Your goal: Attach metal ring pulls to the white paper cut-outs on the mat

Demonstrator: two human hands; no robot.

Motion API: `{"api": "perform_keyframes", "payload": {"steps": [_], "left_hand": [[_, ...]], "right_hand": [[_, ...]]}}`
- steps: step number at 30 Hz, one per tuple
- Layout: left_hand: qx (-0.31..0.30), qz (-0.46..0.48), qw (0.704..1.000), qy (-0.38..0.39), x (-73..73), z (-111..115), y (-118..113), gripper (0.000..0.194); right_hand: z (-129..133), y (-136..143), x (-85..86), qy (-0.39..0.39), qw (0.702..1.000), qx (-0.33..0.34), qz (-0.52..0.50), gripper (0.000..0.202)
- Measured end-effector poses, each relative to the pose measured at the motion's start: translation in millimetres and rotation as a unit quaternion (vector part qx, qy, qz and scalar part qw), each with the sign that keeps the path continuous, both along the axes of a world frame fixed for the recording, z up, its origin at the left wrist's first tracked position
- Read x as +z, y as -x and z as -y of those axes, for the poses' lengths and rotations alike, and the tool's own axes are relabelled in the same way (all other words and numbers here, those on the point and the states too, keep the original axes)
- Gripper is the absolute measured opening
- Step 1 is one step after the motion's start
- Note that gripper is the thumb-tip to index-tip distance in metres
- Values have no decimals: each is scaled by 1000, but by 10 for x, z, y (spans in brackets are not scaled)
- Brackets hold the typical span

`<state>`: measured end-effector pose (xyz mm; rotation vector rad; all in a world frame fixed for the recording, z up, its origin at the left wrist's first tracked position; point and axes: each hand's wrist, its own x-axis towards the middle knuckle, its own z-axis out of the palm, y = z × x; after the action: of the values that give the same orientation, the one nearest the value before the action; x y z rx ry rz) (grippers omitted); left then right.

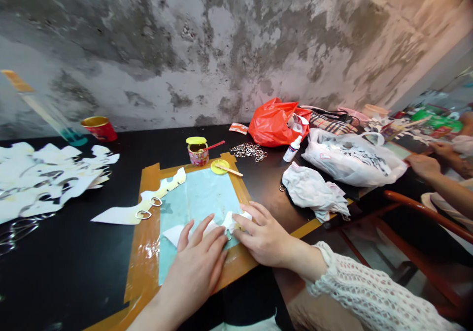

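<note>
On the light blue sheet [207, 188], edged with brown tape, lies a white cut-out piece [173, 233], partly hidden by my hands. My left hand [201, 259] rests flat on it with fingers spread. My right hand [264, 232] lies over its right end, fingers extended; a small metal ring shows between the hands. Left of them, another white cut-out [121, 215] with two metal rings lies across the tape and sheet edge. A small open tub [198, 152] and a yellow lid [219, 167] with a wooden stick stand behind.
Stacked white cut-outs [48, 178] and metal pieces lie at left, near a red cup [99, 128]. Behind right are metal rings [249, 151], a red bag [275, 124], a white bottle [292, 148], a cloth [314, 190] and a white bag [351, 158]. Another person's hands show far right.
</note>
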<state>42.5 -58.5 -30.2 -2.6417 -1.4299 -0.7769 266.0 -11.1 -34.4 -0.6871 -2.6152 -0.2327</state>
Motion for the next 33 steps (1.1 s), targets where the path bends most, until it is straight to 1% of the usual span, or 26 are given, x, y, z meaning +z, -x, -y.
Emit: {"api": "perform_keyframes", "payload": {"steps": [9,19,21,24,26,29,33], "left_hand": [[0,4,1000,1,-6,-9,3,22],[2,9,1000,4,13,-5,-8,23],[6,8,1000,2,13,-6,-9,22],[4,9,1000,-4,11,-10,-8,21],[1,11,1000,-8,11,-11,-8,21],[4,13,1000,-6,16,-9,-8,21],[7,11,1000,-5,25,-3,-9,21]], "right_hand": [[-30,-31,6,-33,998,26,39,23],[-34,-6,93,-30,996,55,56,21],[-39,-10,103,-11,998,45,38,22],[-44,-24,98,33,999,-5,-11,25],[-41,-28,81,48,998,-24,-27,28],[-22,-10,41,51,998,-21,-23,30],[14,52,1,56,998,-25,-17,27]]}}
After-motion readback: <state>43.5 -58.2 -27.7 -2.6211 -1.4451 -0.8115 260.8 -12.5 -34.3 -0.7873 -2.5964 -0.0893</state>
